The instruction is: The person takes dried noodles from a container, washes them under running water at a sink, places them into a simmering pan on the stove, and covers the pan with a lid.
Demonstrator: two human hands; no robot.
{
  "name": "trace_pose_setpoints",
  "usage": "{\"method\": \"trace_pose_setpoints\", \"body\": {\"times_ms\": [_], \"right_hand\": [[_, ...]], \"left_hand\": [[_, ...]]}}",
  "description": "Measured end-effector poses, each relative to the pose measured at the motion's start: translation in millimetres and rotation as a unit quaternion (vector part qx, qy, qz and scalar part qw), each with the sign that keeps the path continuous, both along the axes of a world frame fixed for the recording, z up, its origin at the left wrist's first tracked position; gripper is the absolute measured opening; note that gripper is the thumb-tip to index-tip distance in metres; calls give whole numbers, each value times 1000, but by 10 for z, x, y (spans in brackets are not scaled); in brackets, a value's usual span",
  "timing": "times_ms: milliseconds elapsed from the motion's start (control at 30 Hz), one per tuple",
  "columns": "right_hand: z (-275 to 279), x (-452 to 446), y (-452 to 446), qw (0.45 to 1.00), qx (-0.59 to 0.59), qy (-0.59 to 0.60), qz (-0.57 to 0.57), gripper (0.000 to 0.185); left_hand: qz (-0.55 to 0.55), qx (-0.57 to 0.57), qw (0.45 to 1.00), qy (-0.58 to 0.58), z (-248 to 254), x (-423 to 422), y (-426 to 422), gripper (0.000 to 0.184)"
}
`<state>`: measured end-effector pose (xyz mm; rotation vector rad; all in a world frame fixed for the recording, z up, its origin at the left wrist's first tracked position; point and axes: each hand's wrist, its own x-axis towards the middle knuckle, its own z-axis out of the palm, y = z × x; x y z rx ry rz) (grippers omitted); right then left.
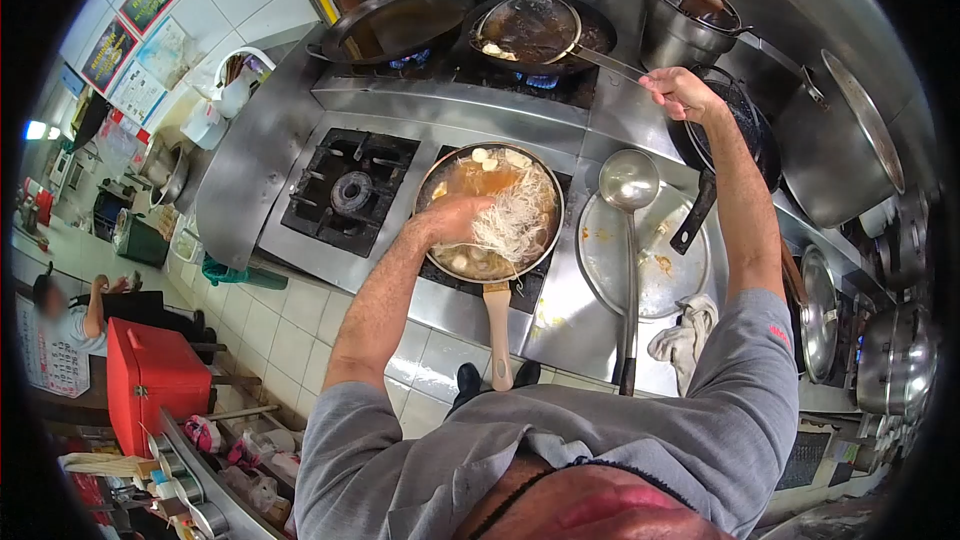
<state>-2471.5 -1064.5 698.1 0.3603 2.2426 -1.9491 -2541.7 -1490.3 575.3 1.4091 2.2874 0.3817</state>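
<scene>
My left hand (458,218) is over a frying pan (498,287), closed on a bunch of thin pale noodles (515,218) that hangs into it. Brownish broth and pale chunks (485,156) fill the rest of the pan, whose light handle (499,335) points toward me. Up on the right, my right hand (682,95) grips the long handle of a round strainer (578,40). The strainer's bowl rests in or just above a dark wok (598,35) on a lit burner, with a few pale bits at its edge. My left fingertips are partly hidden.
Beside the frying pan, a ladle (630,185) lies across a round metal tray (590,270), near a cloth (685,335). Another wok (395,25) sits over a flame at the back. Pots (835,140) stand right. A co-worker (85,315) is far left, near a red box (155,385).
</scene>
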Motion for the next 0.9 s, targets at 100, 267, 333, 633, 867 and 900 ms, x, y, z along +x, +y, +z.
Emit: {"method": "trace_pose_setpoints", "body": {"times_ms": [100,267,333,633,867,900], "right_hand": [[4,3,-114,998,-53,3,-13,11],[-78,41,-245,993,-109,24,-46,8],[-48,71,-320,992,-116,28,-50,7],[147,579,-873,969,-185,55,-155,6],[343,1693,-1454,942,-233,55,-235,15],[365,1854,-1513,935,-242,51,-254,17]], "left_hand": [[-1,6,1000,0,-13,-18,4,54],[-3,9,1000,-9,-9,-18,-8,57],[9,-12,1000,-9,0,-13,-6,58],[-21,46,998,-26,-93,-68,-35,54],[-59,23,998,-25,27,-63,-53,52],[-54,15,998,-28,39,-60,-53,52]]}}
